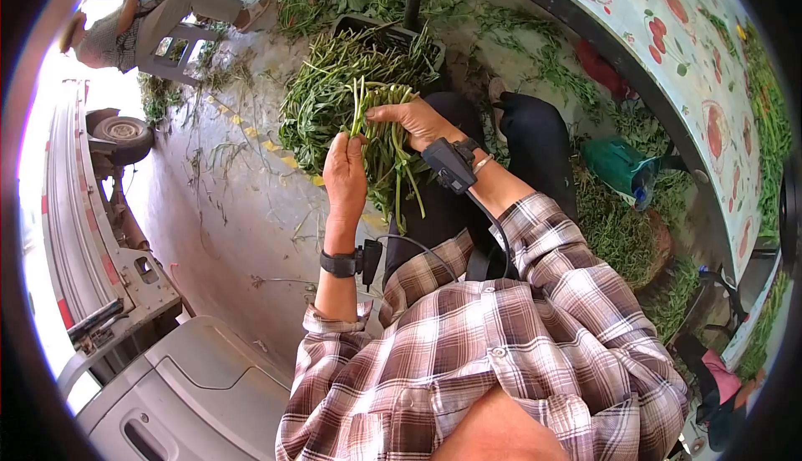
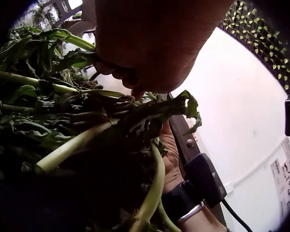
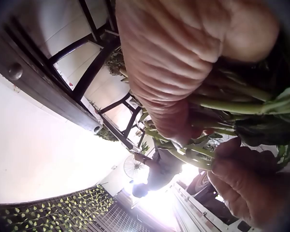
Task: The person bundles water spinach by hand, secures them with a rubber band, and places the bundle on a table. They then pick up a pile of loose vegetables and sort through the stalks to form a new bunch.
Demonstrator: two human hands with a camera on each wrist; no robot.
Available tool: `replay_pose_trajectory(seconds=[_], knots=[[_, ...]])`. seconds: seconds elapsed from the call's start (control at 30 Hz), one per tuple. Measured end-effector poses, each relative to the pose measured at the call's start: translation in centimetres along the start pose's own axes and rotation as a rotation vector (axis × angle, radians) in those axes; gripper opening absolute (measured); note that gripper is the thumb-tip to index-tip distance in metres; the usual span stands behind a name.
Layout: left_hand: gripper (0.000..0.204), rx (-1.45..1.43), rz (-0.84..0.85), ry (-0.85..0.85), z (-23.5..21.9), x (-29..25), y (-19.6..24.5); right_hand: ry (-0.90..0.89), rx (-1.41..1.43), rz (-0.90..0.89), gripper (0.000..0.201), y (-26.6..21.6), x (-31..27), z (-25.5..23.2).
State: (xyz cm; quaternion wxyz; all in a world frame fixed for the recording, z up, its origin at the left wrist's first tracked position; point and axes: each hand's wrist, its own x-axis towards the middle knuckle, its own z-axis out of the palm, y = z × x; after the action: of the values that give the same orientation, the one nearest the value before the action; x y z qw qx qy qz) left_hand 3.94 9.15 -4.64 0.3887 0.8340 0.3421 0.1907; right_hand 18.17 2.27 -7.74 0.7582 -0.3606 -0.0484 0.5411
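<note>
My right hand (image 1: 416, 121) grips a bunch of leafy green stems (image 1: 386, 150), its thumb laid across the top and the leaves hanging down over my lap. Close beside it, my left hand (image 1: 345, 175) pinches pale green stems (image 1: 357, 103) between thumb and fingertips at the near side of the bunch. In the right wrist view, stems (image 3: 195, 157) run between the right hand (image 3: 169, 67) and the left fingers (image 3: 244, 181). The left wrist view has the left hand (image 2: 150, 48) dark above thick cut stems (image 2: 75, 147) and leaves.
A heaped pile of greens (image 1: 334, 60) stands in a dark crate (image 1: 399, 33) before my knees. To the right is a table with a flowered cloth (image 1: 660, 43); below it are a green bag (image 1: 610, 160) and scattered greens. A vehicle (image 1: 192, 377) stands left, a seated person (image 1: 125, 35) far left.
</note>
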Motion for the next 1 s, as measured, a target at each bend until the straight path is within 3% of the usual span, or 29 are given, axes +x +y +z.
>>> replay_pose_trajectory(seconds=[0.23,0.57,0.67,1.0], knots=[[0.019,0.175,0.176,0.029,0.7,0.0,-0.2,-0.069,0.061,-0.069,0.026,0.0,0.0,0.5],[0.017,0.076,0.153,-0.016,0.2,-0.4,1.0,-0.032,0.037,-0.07,0.023,0.4,0.4,0.1],[0.018,0.032,0.067,-0.044,-0.2,-0.8,1.1,-0.018,0.027,-0.083,0.022,0.5,0.4,0.1],[0.017,0.241,0.197,-0.075,-1.1,-0.9,1.2,-0.038,0.036,-0.082,0.021,0.2,0.2,0.1]])
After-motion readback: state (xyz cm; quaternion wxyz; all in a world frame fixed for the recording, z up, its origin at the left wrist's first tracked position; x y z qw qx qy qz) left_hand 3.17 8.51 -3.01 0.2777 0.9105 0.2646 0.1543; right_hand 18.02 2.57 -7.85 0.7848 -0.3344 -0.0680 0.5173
